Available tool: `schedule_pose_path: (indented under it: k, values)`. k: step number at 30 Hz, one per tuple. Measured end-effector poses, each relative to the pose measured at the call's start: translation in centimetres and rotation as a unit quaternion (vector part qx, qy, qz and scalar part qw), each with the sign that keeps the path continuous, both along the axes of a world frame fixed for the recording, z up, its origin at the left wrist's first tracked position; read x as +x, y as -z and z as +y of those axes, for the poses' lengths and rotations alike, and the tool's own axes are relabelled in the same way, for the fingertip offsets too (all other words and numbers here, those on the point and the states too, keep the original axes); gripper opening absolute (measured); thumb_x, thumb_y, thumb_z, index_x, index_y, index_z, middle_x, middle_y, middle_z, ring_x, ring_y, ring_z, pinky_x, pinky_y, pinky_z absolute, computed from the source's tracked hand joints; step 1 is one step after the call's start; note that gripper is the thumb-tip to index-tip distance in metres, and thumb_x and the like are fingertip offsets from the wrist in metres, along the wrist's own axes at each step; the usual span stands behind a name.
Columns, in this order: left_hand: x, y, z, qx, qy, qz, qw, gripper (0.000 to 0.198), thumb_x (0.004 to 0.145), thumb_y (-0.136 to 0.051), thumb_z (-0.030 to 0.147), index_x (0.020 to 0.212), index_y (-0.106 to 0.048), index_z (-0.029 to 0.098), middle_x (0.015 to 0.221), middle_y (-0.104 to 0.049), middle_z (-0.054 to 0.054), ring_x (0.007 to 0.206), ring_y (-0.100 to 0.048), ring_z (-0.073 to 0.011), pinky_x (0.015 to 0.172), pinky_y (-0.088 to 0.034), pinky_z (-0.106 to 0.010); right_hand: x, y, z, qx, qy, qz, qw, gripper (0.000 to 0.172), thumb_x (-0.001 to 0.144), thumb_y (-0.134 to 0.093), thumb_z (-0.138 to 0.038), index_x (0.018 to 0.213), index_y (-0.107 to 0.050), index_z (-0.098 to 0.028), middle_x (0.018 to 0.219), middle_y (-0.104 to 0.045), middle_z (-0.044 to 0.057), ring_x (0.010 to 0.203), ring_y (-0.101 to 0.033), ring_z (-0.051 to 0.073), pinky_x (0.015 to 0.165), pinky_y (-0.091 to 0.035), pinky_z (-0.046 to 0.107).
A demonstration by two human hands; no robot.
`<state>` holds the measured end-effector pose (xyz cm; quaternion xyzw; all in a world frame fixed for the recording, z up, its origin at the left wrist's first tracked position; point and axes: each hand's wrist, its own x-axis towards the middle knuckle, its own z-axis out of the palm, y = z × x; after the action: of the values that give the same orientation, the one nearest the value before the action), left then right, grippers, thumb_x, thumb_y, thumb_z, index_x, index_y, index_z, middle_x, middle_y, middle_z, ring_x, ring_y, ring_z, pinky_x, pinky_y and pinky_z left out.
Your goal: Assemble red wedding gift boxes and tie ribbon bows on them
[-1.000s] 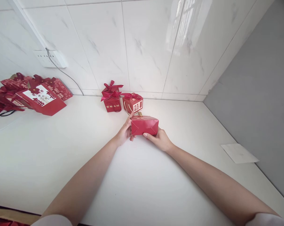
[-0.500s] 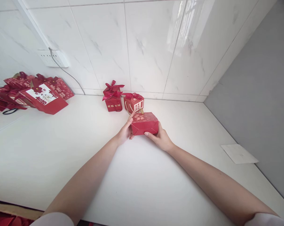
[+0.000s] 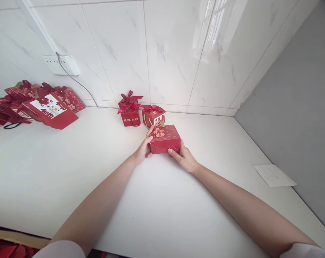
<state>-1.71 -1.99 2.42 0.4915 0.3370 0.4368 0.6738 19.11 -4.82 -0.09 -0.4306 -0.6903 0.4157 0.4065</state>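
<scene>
Head view, down toward hands (image 3: 187,158)

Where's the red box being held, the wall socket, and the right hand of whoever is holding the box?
Red box (image 3: 165,135): head view, on its patterned upper face.
Wall socket (image 3: 67,65): head view, on its white faceplate.
Right hand (image 3: 186,160): head view, on the back of the hand.

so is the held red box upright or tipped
Tipped: between the left hand and right hand, the red box has its printed side up, plain creased end toward the camera, gold tab at the far edge.
</scene>
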Motion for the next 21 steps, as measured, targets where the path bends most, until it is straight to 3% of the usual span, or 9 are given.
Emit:
schedule_pose_path:
  k: [6,8,10,12,14,16,19,21]
  values:
    - [0.0,0.1,-0.1,0.032,0.005,0.024,0.999,0.07,0.089,-0.043,0.046,0.15,-0.009,0.045,0.147,-0.045,-0.007,0.038,-0.045,-0.0002,0.028,-0.029,-0.017,0.2,0.2,0.0,-0.005,-0.008,0.02,1.0,0.054,0.09,-0.052,-0.052,0.133,-0.034,-0.024,0.093,-0.07,0.005,0.078,-0.066,0.023,0.077,-0.054,0.04]
    - [0.0,0.3,-0.2,0.045,0.013,0.024,0.999,0.072,0.089,-0.042,0.045,0.15,-0.003,0.044,0.146,-0.045,-0.008,0.039,-0.049,-0.0021,0.03,-0.033,-0.018,0.2,0.2,0.0,-0.005,-0.012,0.031,0.999,0.059,0.09,-0.053,-0.052,0.137,-0.031,-0.024,0.103,-0.068,0.007,0.082,-0.066,0.023,0.079,-0.054,0.041]
    - [-0.1,0.6,-0.3,0.064,0.021,0.029,0.997,0.078,0.089,-0.045,0.043,0.149,0.005,0.044,0.147,-0.045,-0.008,0.048,-0.059,-0.0069,0.036,-0.042,-0.021,0.1,0.0,0.0,0.018,-0.02,0.063,0.998,0.074,0.088,-0.058,-0.05,0.146,-0.021,-0.025,0.126,-0.06,0.011,0.102,-0.063,0.024,0.091,-0.052,0.042]
    - [0.0,1.1,-0.3,0.11,-0.003,0.029,0.993,0.09,0.085,-0.055,0.038,0.15,0.007,0.042,0.147,-0.044,-0.007,0.07,-0.068,-0.0141,0.055,-0.054,-0.027,0.0,-0.4,0.0,0.05,-0.037,0.103,0.993,0.098,0.081,-0.068,-0.049,0.151,-0.002,-0.028,0.149,-0.038,0.013,0.129,-0.047,0.025,0.106,-0.042,0.043]
    - [0.3,1.5,-0.3,0.166,-0.044,0.025,0.985,0.096,0.078,-0.067,0.032,0.152,-0.006,0.035,0.145,-0.047,-0.006,0.1,-0.066,-0.0215,0.083,-0.055,-0.033,-0.1,-0.8,-0.1,0.064,-0.068,0.128,0.987,0.118,0.075,-0.074,-0.048,0.15,0.015,-0.031,0.159,-0.017,0.011,0.142,-0.03,0.024,0.114,-0.032,0.044]
    - [0.5,1.6,-0.4,0.194,-0.067,0.014,0.979,0.087,0.075,-0.071,0.028,0.148,-0.026,0.028,0.14,-0.051,-0.007,0.12,-0.055,-0.0257,0.1,-0.047,-0.036,-0.2,-1.1,-0.3,0.069,-0.094,0.126,0.985,0.124,0.073,-0.076,-0.048,0.149,0.021,-0.032,0.16,-0.01,0.009,0.144,-0.024,0.025,0.116,-0.028,0.046]
    - [0.8,1.4,-0.5,0.197,-0.079,-0.002,0.977,0.065,0.08,-0.068,0.035,0.138,-0.04,0.024,0.132,-0.057,-0.009,0.122,-0.054,-0.0278,0.1,-0.046,-0.041,-0.3,-1.2,-0.7,0.1,-0.091,0.098,0.986,0.116,0.077,-0.072,-0.049,0.151,0.015,-0.029,0.161,-0.01,0.008,0.147,-0.017,0.025,0.119,-0.02,0.045]
    - [0.9,1.4,-0.5,0.23,-0.127,0.015,0.965,0.058,0.081,-0.065,0.04,0.133,-0.046,0.022,0.125,-0.06,-0.01,0.115,-0.058,-0.0269,0.096,-0.048,-0.04,-0.4,-1.0,-0.9,0.102,-0.074,0.088,0.988,0.107,0.083,-0.066,-0.049,0.152,0.013,-0.027,0.159,-0.018,0.009,0.145,-0.021,0.025,0.119,-0.021,0.045]
